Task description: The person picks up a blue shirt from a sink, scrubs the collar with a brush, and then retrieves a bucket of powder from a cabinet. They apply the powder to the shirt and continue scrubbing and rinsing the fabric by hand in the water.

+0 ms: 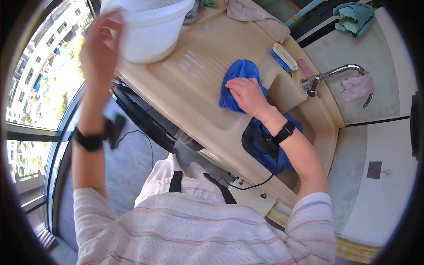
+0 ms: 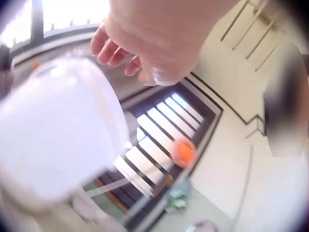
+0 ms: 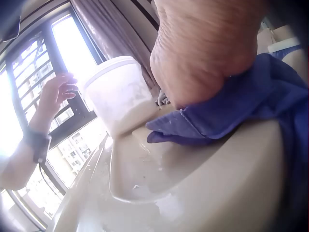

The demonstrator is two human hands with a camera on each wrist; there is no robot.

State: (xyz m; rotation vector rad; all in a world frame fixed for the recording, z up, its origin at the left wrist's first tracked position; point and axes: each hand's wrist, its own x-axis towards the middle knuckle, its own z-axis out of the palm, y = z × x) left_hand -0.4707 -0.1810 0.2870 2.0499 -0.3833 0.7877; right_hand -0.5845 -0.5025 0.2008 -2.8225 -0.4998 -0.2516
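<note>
Blue cloth (image 1: pixel 240 70) lies bunched on the ribbed washboard of a beige sink, and more blue fabric (image 1: pixel 258 141) fills the basin. My right hand (image 1: pixel 249 95) grips the bunched part from above; in the right wrist view the cloth (image 3: pixel 241 106) comes out from under its curled fingers. My left hand (image 1: pixel 101 51), blurred, is raised beside a white bucket (image 1: pixel 152 35) at the far left of the sink top. Its fingers are loosely bent with nothing in them. In the left wrist view the hand (image 2: pixel 149 43) hangs above the bucket (image 2: pixel 63 135).
A brush (image 1: pixel 284 57) with blue bristles lies along the sink's back edge. The chrome faucet (image 1: pixel 329 77) has a pale rag (image 1: pixel 357 86) over its spout. A beige cloth (image 1: pixel 258 17) lies behind the washboard, and a window (image 1: pixel 39 66) stands at the left.
</note>
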